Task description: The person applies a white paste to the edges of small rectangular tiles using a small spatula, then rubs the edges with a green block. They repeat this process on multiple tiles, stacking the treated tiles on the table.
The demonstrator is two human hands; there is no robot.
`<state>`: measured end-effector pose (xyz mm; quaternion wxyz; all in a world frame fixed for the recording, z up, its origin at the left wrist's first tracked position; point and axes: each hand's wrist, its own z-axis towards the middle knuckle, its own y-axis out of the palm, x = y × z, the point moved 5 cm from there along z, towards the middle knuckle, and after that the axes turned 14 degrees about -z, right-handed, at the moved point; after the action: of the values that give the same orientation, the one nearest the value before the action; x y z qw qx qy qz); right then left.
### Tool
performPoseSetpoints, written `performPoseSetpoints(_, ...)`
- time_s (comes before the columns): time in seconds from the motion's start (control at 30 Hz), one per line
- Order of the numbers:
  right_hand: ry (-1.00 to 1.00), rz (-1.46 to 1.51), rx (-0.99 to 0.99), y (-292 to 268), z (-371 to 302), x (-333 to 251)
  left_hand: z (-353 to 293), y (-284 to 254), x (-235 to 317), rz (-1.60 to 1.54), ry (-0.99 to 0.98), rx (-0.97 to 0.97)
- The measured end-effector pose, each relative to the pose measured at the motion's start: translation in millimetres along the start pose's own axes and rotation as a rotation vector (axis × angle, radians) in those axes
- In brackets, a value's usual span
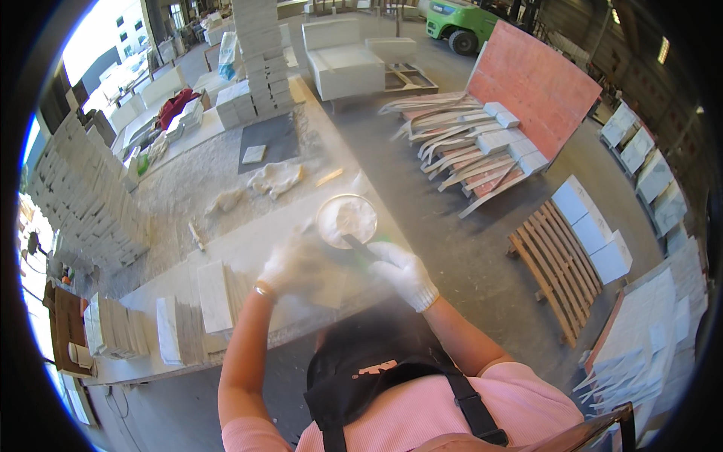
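A round tub (346,196) of white paste (350,217) stands near the right edge of the dusty work table (263,248). My right hand (401,273), in a white knitted glove, grips a dark flat-bladed tool that looks like a putty knife (354,242). Its blade end reaches over the tub's near rim, by the paste. Just left of the tub is my left hand (290,265), also gloved. Motion smears its fingers, so their pose and anything in them cannot be made out.
Thin stone tiles (217,296) stand in bundles along the table's near edge. Tall tile stacks (90,188) rise at left. A crumpled white cloth (276,178) lies beyond the tub. Right of the table are a strap-covered red pallet (459,151) and a wooden pallet (557,264).
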<state>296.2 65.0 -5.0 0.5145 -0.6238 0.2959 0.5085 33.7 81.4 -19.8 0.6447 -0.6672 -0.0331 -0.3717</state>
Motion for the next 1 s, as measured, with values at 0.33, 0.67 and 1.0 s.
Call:
performPoseSetpoints(0.33,-0.068,-0.059,0.029,22,1,-13,-14,9,50,-0.773,-0.166,0.253)
performPoseSetpoints(0.67,-0.144,-0.329,0.031,11,-17,-28,-11,31,58,-1.265,-0.563,0.382)
performPoseSetpoints(1.0,-0.145,-0.914,0.148,-31,80,19,-68,2,16,-0.07,-0.355,0.724)
